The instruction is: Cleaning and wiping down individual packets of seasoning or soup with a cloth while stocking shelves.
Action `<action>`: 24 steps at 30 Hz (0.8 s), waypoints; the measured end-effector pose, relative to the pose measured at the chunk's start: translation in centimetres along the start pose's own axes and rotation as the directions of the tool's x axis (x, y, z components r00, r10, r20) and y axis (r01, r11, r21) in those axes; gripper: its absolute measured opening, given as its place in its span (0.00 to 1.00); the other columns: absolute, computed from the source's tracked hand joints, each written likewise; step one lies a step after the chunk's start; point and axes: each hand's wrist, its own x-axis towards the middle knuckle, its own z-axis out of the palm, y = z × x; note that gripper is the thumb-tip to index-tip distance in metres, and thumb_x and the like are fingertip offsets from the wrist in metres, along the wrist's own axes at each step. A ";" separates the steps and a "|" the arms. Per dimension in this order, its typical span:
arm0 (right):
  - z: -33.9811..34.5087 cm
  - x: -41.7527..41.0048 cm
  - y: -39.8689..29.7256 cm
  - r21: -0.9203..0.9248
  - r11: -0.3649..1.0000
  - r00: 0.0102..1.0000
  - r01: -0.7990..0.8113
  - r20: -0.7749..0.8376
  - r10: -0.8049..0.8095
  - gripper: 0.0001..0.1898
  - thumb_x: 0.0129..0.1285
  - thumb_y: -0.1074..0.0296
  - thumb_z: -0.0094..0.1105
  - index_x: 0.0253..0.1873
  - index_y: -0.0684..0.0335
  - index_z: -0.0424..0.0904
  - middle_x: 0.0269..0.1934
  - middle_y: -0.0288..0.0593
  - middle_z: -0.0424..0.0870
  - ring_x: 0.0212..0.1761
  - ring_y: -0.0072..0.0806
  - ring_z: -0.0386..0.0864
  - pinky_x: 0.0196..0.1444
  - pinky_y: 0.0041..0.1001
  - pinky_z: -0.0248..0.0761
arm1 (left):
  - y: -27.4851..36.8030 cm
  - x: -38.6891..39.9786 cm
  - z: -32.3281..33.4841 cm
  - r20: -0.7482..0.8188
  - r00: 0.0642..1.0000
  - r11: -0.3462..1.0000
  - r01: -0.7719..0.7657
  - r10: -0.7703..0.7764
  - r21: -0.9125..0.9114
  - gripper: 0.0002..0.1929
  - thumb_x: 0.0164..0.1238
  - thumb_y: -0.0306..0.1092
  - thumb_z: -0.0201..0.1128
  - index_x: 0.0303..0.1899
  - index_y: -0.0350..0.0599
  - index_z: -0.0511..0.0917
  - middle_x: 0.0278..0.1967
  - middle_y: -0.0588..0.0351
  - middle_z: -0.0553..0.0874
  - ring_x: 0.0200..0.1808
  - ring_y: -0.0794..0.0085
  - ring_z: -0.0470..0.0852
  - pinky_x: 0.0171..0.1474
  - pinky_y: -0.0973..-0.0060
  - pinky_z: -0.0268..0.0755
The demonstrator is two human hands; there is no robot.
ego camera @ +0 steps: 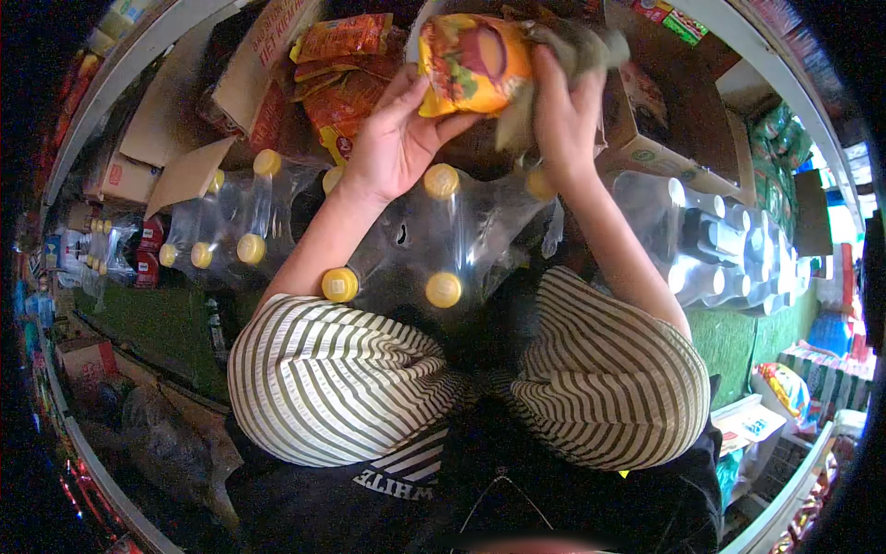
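My left hand (401, 135) grips a yellow-orange food packet (471, 66) by its left end and lower edge. A bowl and vegetables are printed on it. My right hand (571, 114) is at the packet's right end, with a blurred grey-beige cloth (585, 48) in it. Part of the cloth hangs below the fingers, beside the packet. Behind my left hand, several orange packets (346, 83) lie piled in a cardboard box. Beneath my forearms stand clear plastic bottles with yellow caps (443, 289), partly covered by film.
Open cardboard boxes (259, 76) stand at the far left, and another box (682, 163) is at the right. Pale-capped bottles in a pack (720, 242) stand on the right. Green matting (727, 346) covers the floor, and stacked goods (830, 381) are at the right edge.
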 end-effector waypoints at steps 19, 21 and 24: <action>0.8 -0.3 -2.9 -0.205 0.894 0.852 0.398 0.445 -0.277 0.19 0.59 0.66 0.48 0.53 0.71 0.67 0.57 0.54 0.65 0.63 0.53 0.55 0.64 0.47 0.45 | -1.2 -0.8 0.1 -0.110 0.994 0.664 0.093 -0.016 0.742 0.20 0.67 0.34 0.48 0.60 0.47 0.59 0.51 0.60 0.72 0.49 0.73 0.73 0.48 0.73 0.70; 0.8 -0.4 -2.7 -0.162 0.913 0.850 0.375 0.452 -0.269 0.19 0.59 0.67 0.48 0.54 0.71 0.67 0.57 0.55 0.66 0.63 0.53 0.55 0.64 0.46 0.45 | -1.0 -0.7 0.2 -0.162 0.987 0.806 0.104 -0.011 0.583 0.20 0.67 0.34 0.47 0.60 0.47 0.59 0.52 0.59 0.71 0.51 0.72 0.72 0.50 0.72 0.68; 0.7 -1.0 -3.5 -0.114 0.914 0.800 0.388 0.535 -0.273 0.17 0.59 0.69 0.46 0.50 0.74 0.69 0.57 0.56 0.65 0.63 0.54 0.54 0.64 0.46 0.47 | -0.8 -0.4 0.0 -0.189 0.981 0.944 0.024 0.041 0.329 0.20 0.67 0.33 0.46 0.60 0.46 0.58 0.54 0.57 0.70 0.54 0.70 0.70 0.55 0.69 0.64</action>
